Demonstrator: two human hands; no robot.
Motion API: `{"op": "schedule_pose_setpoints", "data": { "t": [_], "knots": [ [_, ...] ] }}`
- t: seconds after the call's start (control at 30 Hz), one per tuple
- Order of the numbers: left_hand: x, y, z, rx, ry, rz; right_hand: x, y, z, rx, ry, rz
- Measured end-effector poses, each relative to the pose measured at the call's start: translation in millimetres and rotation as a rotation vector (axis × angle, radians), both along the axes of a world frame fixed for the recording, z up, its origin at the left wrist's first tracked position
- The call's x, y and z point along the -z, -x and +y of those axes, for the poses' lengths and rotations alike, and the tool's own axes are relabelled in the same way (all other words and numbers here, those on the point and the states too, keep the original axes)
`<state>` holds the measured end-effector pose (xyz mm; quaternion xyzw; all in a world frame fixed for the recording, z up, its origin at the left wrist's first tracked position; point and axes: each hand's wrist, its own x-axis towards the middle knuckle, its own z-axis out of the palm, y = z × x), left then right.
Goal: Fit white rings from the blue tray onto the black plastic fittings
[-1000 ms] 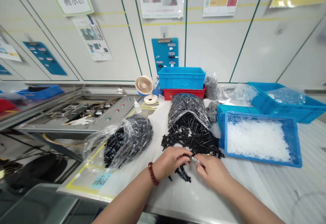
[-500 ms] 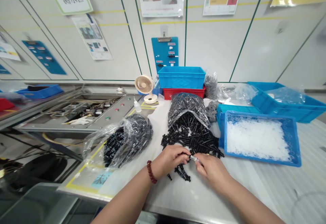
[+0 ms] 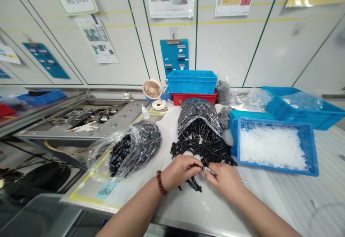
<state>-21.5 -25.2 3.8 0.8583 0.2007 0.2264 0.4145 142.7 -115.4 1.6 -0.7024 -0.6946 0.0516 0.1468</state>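
Observation:
My left hand (image 3: 180, 172), a beaded bracelet (image 3: 161, 182) on its wrist, and my right hand (image 3: 225, 182) meet over the white-topped bench. Between their fingertips is a small black plastic fitting (image 3: 208, 170) with a pale, shiny end. Both hands grip it. A loose heap of black plastic parts (image 3: 203, 147) spills from a clear bag just beyond my hands. A few more of these parts (image 3: 193, 184) lie below my fingers. To the left sits a second clear bag of black parts (image 3: 134, 150).
A blue tray of white rings (image 3: 272, 121) stands right of my hands. A blue crate (image 3: 191, 81) rests on a red one at the back, beside a small fan (image 3: 152, 89) and a dropper bottle (image 3: 145, 113). A steel control panel (image 3: 94, 120) lies to the left.
My hands stay in nearly the same place, with the fingers shifting slightly on the small fitting. The view has moved very little.

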Motion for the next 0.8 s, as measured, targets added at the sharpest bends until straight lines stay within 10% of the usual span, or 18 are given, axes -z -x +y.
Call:
{"op": "schedule_pose_setpoints", "data": {
  "t": [0.33,0.8],
  "knots": [
    [-15.3,14,13,-0.010,-0.120,0.136,3.7,-17,4,0.049,-0.349,0.160],
    [11.1,-8,6,0.096,-0.488,0.223,5.3,-19,3,0.052,-0.501,0.250]
  ]
}}
